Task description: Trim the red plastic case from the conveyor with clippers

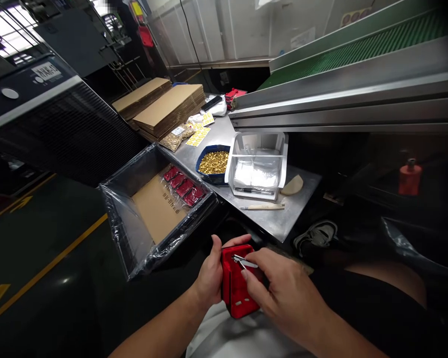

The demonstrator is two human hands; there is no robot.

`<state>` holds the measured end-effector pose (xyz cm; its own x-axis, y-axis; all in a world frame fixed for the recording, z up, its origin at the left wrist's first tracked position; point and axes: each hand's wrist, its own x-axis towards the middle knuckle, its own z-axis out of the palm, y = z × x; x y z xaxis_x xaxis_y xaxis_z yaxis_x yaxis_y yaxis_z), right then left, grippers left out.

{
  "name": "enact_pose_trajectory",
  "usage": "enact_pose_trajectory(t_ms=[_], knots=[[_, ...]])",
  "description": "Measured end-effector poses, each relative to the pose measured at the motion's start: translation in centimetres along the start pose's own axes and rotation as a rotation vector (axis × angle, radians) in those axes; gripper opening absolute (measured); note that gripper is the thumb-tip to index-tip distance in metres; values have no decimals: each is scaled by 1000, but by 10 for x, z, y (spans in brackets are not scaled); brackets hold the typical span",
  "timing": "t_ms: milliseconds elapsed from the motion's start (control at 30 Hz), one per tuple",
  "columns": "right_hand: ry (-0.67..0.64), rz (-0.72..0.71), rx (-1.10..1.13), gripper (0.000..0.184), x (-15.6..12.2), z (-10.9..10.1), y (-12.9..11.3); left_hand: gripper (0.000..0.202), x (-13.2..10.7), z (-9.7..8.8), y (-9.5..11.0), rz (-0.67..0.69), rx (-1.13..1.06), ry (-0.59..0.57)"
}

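Observation:
My left hand (210, 273) is wrapped round the side of a red plastic housing (239, 291), thumb up along its edge, holding it tilted above my lap. The housing is a shallow box shape with small openings near its lower end. Between the thumb and forefinger of my right hand (280, 283) are small silver nail clippers (245, 262). Their jaws touch or nearly touch the housing's upper face by a small hole; exact contact cannot be made out.
A plastic-lined crate (114, 209) stands left, holding cardboard and bagged red parts (182, 185). On the metal table (283, 226) are a blue tray of brass pieces (213, 163), a white bin (229, 169), a wooden-handled tool (263, 207) and cardboard stacks (168, 107). A green conveyor (358, 54) rises right.

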<state>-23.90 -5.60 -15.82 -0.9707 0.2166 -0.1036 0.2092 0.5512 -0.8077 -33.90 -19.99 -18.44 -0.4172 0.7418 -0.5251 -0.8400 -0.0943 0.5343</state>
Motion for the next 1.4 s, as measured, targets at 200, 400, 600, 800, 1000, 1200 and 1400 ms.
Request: enact_pose_trajectory(t_ms=[200,400,600,800,1000,1200,1400], knots=[[-18,9,16,27,7,1,-2,87,-4,7,0,-27,11,-40],[-75,63,63,28,2,-5,-4,91,-4,12,1,-36,75,32],[-188,129,107,29,2,-15,-6,93,-4,20,0,-44,117,73],[-44,-35,195,23,-3,-19,6,96,-5,25,3,-82,80,80],[271,-447,-207,20,-1,-22,17,82,-8,31,8,-168,-40,77],[335,-609,-354,23,6,-26,12,76,-7,32,7,-216,-123,72],[321,-661,-405,23,7,-27,12,76,-5,32,3,-207,-129,-20]])
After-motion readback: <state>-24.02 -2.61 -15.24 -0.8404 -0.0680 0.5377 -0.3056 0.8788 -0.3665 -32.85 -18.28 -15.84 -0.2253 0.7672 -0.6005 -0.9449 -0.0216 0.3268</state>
